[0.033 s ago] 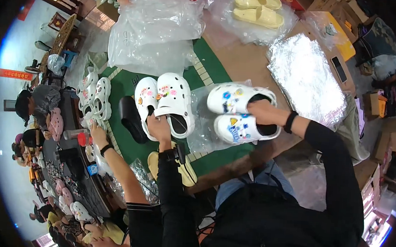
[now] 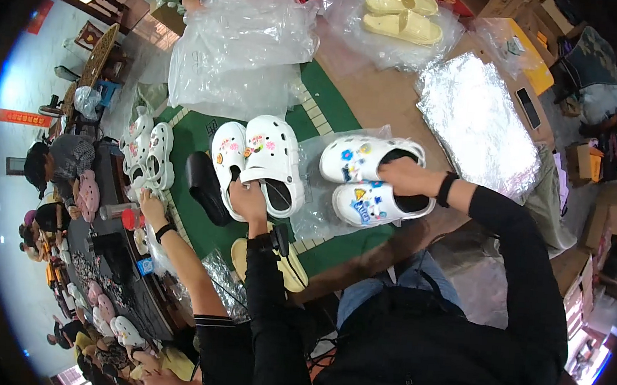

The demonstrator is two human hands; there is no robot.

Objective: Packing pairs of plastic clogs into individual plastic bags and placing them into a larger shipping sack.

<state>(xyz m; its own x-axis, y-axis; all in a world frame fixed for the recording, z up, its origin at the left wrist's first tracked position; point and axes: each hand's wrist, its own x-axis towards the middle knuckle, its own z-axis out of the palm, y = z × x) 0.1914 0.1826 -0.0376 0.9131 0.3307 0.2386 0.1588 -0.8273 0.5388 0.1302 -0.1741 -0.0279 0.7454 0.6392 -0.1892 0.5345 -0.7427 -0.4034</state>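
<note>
My left hand grips the heel end of a pair of white clogs with small coloured charms, lying toes away from me on the green mat. My right hand reaches into the openings of a second pair of white clogs: the far one and the near one, both with bright charms. It holds them together by their heels. This pair rests on a clear plastic bag. Both my forearms wear black sleeves, and a dark band sits on my right wrist.
A black shoe lies left of my left hand. Another person's hand touches more white clogs. Crumpled clear bags, bagged yellow slippers and a silver foil sheet lie beyond. A yellow sole rests near the table edge.
</note>
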